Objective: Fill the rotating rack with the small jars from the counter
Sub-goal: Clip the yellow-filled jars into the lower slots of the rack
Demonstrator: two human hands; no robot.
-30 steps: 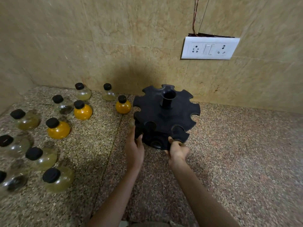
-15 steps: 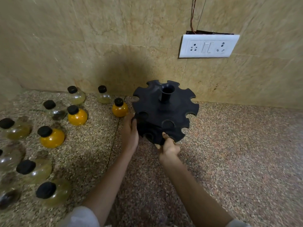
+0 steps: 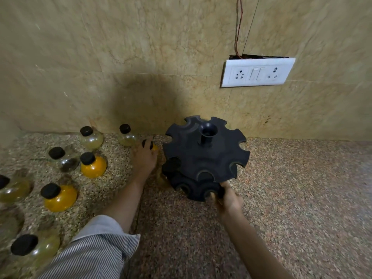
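The black two-tier rotating rack [image 3: 205, 158] stands on the granite counter [image 3: 291, 198] near the wall, and every slot I can see is empty. My right hand [image 3: 229, 199] grips the front edge of its lower tier. My left hand [image 3: 144, 158] is just left of the rack, with its fingers closed around a small orange jar [image 3: 155, 147]; only the black cap and a sliver of orange show. Several more small black-capped jars stand to the left, among them an orange one [image 3: 93, 167], another orange one [image 3: 59, 197] and a pale yellow one [image 3: 91, 138].
A tiled wall rises right behind the rack. It carries a white socket plate [image 3: 257, 72] with a wire [image 3: 238, 27] running up. More jars sit at the left edge [image 3: 12, 189] and near my striped sleeve [image 3: 32, 248].
My left hand left the rack's left side and moved back-left onto the orange jar beside it. My right hand stays on the lower tier. The view has moved in closer.
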